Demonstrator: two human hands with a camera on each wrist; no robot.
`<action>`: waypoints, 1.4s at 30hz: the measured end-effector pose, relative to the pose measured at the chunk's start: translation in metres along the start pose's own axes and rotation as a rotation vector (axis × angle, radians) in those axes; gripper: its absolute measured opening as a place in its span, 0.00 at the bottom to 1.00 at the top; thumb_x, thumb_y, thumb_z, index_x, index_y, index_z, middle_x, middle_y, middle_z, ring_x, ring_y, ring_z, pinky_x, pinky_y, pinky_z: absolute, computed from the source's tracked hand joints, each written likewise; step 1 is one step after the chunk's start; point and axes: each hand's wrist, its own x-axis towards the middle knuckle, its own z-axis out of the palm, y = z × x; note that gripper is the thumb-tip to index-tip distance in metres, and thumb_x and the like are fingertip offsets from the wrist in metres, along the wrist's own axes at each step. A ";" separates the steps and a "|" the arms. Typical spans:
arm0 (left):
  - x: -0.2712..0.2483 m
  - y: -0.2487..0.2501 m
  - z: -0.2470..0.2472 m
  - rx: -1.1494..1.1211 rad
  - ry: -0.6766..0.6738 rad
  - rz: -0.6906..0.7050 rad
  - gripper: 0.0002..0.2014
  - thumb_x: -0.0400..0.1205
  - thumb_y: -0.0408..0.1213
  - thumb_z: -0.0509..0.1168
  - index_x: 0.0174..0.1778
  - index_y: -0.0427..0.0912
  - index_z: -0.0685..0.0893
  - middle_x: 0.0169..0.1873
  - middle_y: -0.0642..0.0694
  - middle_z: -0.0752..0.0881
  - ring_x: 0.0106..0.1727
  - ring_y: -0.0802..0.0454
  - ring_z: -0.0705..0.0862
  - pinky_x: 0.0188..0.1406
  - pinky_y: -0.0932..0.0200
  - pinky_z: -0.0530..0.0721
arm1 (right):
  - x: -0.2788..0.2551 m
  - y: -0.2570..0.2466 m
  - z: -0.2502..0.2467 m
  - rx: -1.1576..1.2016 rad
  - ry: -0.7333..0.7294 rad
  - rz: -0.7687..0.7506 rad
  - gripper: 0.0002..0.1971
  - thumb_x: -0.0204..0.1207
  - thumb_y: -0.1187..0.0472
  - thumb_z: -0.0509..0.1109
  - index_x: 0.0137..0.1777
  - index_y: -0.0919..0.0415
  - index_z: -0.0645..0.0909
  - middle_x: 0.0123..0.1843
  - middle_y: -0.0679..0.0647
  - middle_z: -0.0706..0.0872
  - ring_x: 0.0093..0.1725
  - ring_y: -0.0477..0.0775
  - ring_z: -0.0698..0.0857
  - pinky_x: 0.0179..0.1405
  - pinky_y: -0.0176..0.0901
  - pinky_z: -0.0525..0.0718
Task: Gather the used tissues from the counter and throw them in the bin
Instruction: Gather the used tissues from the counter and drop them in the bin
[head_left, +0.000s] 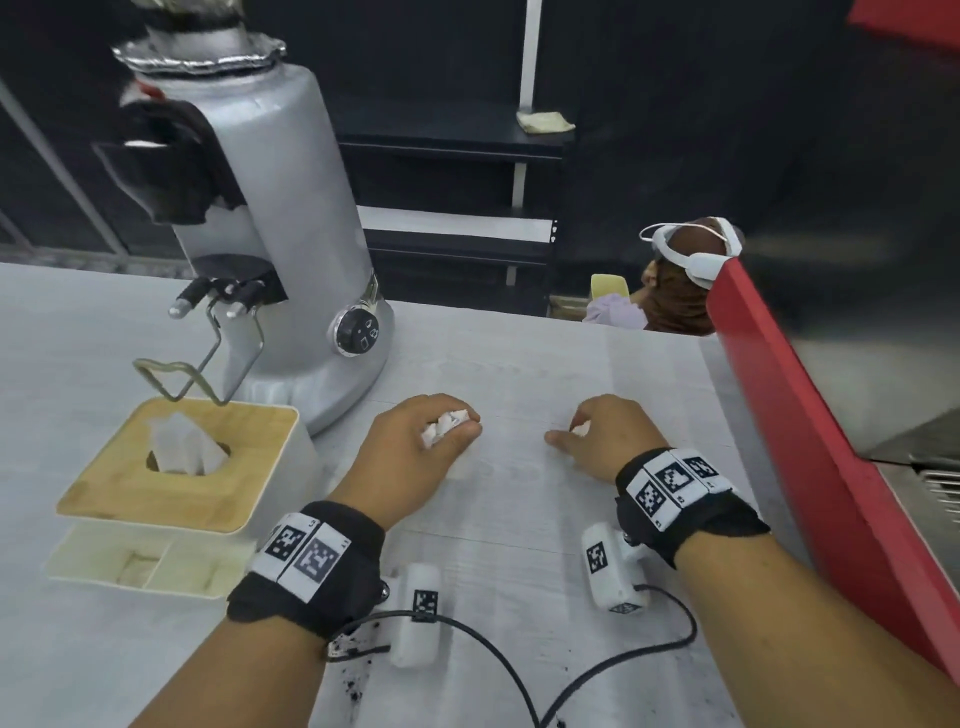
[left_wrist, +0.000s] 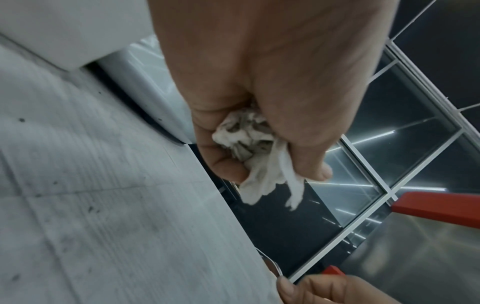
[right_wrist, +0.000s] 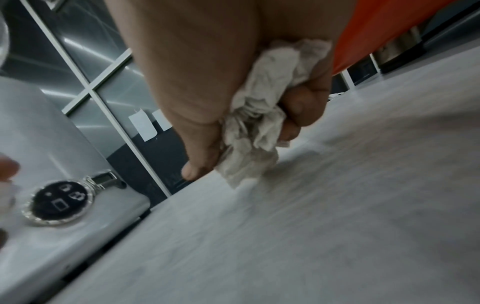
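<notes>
1. A pale grey desk (head_left: 519, 374) carries a silver grinder (head_left: 280, 218) and a tissue box (head_left: 171, 467).
2. The left hand (head_left: 415, 452) is curled round a crumpled tissue (left_wrist: 249, 152), low over the desk.
3. The right hand (head_left: 608, 431) grips another tissue (right_wrist: 259, 115), which hangs down onto the desk.

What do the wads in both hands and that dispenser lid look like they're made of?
Wad in the left hand: crumpled tissue, soft matte white paper with limp trailing ends. Wad in the right hand: second tissue, same creased paper. Dispenser lid: pale wood, perhaps bamboo, with faint grain and a matte finish.
</notes>
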 end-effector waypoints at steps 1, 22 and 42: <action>-0.004 0.002 0.000 -0.006 0.006 0.002 0.02 0.78 0.45 0.73 0.43 0.54 0.88 0.41 0.55 0.89 0.45 0.58 0.86 0.49 0.57 0.85 | -0.011 0.001 -0.001 0.039 0.012 -0.001 0.19 0.72 0.41 0.76 0.47 0.58 0.85 0.50 0.49 0.84 0.49 0.51 0.80 0.45 0.41 0.76; -0.131 0.094 0.047 -0.100 -0.452 0.253 0.07 0.75 0.42 0.76 0.41 0.49 0.84 0.33 0.50 0.84 0.31 0.57 0.78 0.31 0.69 0.75 | -0.313 0.056 -0.002 0.685 0.603 0.125 0.08 0.67 0.58 0.84 0.41 0.50 0.87 0.40 0.47 0.90 0.39 0.41 0.86 0.37 0.26 0.81; -0.297 0.287 0.341 -0.160 -0.838 0.524 0.02 0.79 0.37 0.70 0.43 0.50 0.84 0.36 0.56 0.85 0.35 0.62 0.81 0.35 0.75 0.73 | -0.545 0.325 -0.047 0.659 0.962 0.496 0.08 0.72 0.64 0.78 0.46 0.50 0.85 0.43 0.44 0.89 0.40 0.40 0.85 0.37 0.24 0.79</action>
